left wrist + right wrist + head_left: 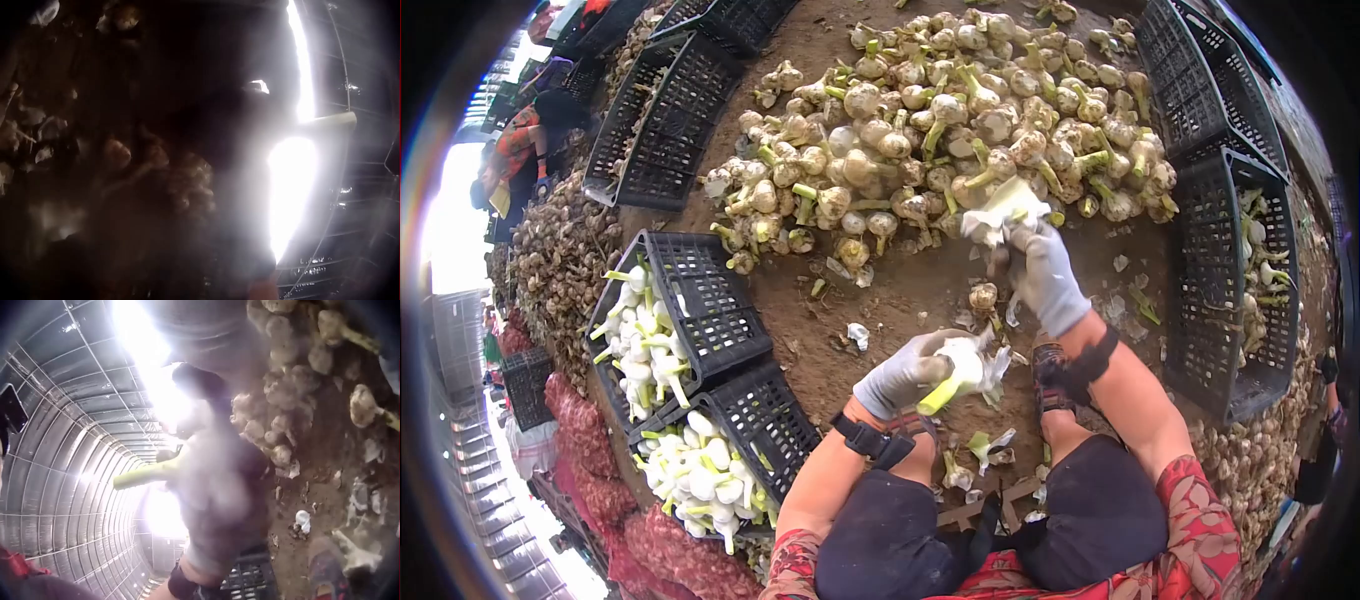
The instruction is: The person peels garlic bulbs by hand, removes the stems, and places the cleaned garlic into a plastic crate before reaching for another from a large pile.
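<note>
In the head view my gloved left hand (910,374) grips a white garlic bulb (968,366) whose cut green stem points down and left; loose skin hangs at its right side. My gloved right hand (1045,275), higher and to the right, pinches a piece of white peeled skin (1006,208) at the near edge of the garlic pile (960,120). The right wrist view shows the left hand (215,494) blurred, with the green stem (147,475) jutting out to the left. The left wrist view is too dark to make out the hand.
Black crates of white peeled garlic (700,475) stand at the left, and another crate (1215,290) holds garlic at the right. Skin scraps (858,335) litter the brown ground. Red net sacks (585,430) lie far left. A person (520,150) bends at the upper left.
</note>
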